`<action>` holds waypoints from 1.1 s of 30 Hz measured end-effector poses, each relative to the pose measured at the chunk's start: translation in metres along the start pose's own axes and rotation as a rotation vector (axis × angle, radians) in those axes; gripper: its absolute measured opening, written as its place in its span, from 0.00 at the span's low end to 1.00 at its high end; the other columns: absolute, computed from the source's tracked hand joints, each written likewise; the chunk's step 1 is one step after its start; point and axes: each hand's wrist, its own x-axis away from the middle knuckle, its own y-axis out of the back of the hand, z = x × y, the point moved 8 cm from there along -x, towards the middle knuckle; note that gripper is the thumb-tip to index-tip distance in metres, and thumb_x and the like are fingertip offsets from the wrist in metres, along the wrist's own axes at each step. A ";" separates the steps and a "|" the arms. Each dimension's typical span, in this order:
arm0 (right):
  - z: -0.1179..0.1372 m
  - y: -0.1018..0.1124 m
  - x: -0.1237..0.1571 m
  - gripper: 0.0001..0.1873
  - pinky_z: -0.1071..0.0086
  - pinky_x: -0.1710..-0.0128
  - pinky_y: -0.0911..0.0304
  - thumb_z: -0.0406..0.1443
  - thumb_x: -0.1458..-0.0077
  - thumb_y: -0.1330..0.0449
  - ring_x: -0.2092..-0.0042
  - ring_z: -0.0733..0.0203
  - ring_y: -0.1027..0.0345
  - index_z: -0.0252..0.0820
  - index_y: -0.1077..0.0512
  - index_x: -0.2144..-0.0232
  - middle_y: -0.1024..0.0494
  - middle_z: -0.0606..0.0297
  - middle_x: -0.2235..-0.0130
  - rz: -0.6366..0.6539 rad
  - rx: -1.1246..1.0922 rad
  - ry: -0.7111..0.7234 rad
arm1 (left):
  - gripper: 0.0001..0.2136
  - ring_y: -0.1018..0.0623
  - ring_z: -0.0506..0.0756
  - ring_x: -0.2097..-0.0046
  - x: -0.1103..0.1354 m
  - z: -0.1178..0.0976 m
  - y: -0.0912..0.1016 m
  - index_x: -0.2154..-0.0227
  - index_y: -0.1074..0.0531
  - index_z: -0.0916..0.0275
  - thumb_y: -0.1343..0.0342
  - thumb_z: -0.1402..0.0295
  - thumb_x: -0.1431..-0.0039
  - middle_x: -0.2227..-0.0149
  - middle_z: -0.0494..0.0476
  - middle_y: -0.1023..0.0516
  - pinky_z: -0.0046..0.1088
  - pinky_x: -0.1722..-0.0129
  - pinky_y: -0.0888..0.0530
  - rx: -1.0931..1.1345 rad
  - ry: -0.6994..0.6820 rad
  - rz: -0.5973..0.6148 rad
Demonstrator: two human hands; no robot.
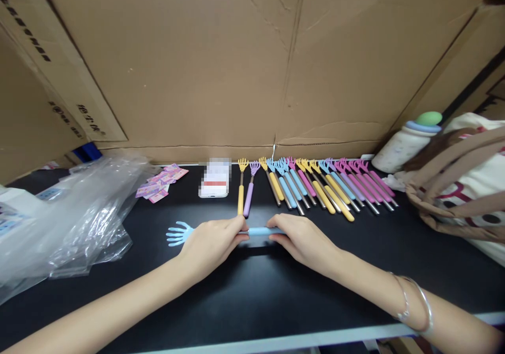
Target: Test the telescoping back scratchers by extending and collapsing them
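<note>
Blue back scratcher point(260, 231), one: centre of frame, held crosswise, clawed head to the left. Left hand point(214, 241): grip closed on the shaft beside the handle. Right hand point(305, 236): grip closed on the handle's right end. Yellow back scratcher point(240, 197) and purple back scratcher point(248, 199), one each: side by side near centre. Assorted back scratchers point(306, 183), one row: right of centre, on black tabletop point(252, 304). Clear plastic bags point(90, 217): left side. White bottle point(402, 147): right side.

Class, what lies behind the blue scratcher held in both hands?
Behind the blue scratcher, a yellow scratcher and a purple scratcher lie on the black table. The left hand and right hand cover whatever lies behind them.
</note>
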 end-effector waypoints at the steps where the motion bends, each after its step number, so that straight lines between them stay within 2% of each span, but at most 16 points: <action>1: 0.001 0.000 0.000 0.06 0.73 0.67 0.41 0.37 0.41 0.51 0.68 0.65 0.35 0.40 0.37 0.65 0.29 0.63 0.68 0.000 0.005 0.000 | 0.06 0.23 0.51 0.69 0.000 0.000 0.000 0.67 0.39 0.58 0.57 0.64 0.37 0.68 0.48 0.24 0.23 0.75 0.34 0.005 -0.004 -0.001; 5: 0.004 0.001 0.000 0.07 0.73 0.67 0.40 0.37 0.41 0.52 0.67 0.65 0.34 0.40 0.37 0.64 0.28 0.63 0.67 -0.011 0.037 0.009 | 0.07 0.24 0.50 0.70 -0.001 -0.003 0.007 0.66 0.38 0.59 0.58 0.64 0.37 0.68 0.49 0.24 0.23 0.75 0.35 -0.014 -0.081 -0.057; 9: -0.002 0.011 0.000 0.09 0.73 0.68 0.41 0.38 0.40 0.53 0.67 0.66 0.33 0.41 0.36 0.63 0.27 0.63 0.66 -0.053 0.097 -0.007 | 0.10 0.26 0.50 0.69 0.000 -0.006 0.029 0.64 0.36 0.60 0.60 0.64 0.36 0.69 0.51 0.25 0.24 0.72 0.35 -0.165 -0.223 -0.222; 11: -0.010 0.018 0.000 0.09 0.74 0.68 0.41 0.38 0.40 0.53 0.67 0.66 0.32 0.41 0.35 0.62 0.26 0.64 0.66 -0.075 0.149 -0.037 | 0.11 0.27 0.51 0.70 0.001 0.001 0.038 0.66 0.34 0.60 0.59 0.63 0.36 0.72 0.50 0.27 0.25 0.72 0.37 -0.252 -0.212 -0.258; 14: -0.020 0.026 0.001 0.10 0.74 0.69 0.42 0.39 0.40 0.53 0.67 0.66 0.32 0.42 0.35 0.62 0.25 0.64 0.65 -0.103 0.194 -0.066 | 0.12 0.29 0.51 0.72 0.001 0.014 0.044 0.70 0.33 0.60 0.58 0.62 0.37 0.76 0.50 0.28 0.26 0.72 0.38 -0.354 -0.162 -0.233; 19: -0.030 0.025 0.002 0.11 0.74 0.71 0.44 0.40 0.40 0.53 0.69 0.66 0.32 0.43 0.34 0.62 0.25 0.66 0.67 -0.077 0.208 -0.090 | 0.13 0.30 0.49 0.73 0.002 0.017 0.041 0.71 0.33 0.60 0.60 0.63 0.36 0.76 0.49 0.28 0.26 0.72 0.40 -0.367 -0.209 -0.209; 26: -0.032 0.016 0.006 0.11 0.74 0.70 0.44 0.40 0.40 0.55 0.70 0.66 0.32 0.43 0.36 0.61 0.25 0.66 0.67 0.008 0.160 -0.107 | 0.12 0.31 0.49 0.72 0.007 0.007 0.036 0.70 0.32 0.61 0.59 0.66 0.36 0.76 0.49 0.28 0.28 0.73 0.43 -0.394 -0.236 -0.321; 33: -0.031 0.010 0.006 0.12 0.75 0.72 0.47 0.41 0.40 0.56 0.73 0.67 0.36 0.43 0.37 0.63 0.28 0.67 0.72 0.089 0.049 -0.136 | 0.12 0.33 0.48 0.73 0.013 0.004 0.034 0.72 0.31 0.60 0.58 0.66 0.36 0.75 0.48 0.28 0.29 0.72 0.42 -0.374 -0.212 -0.354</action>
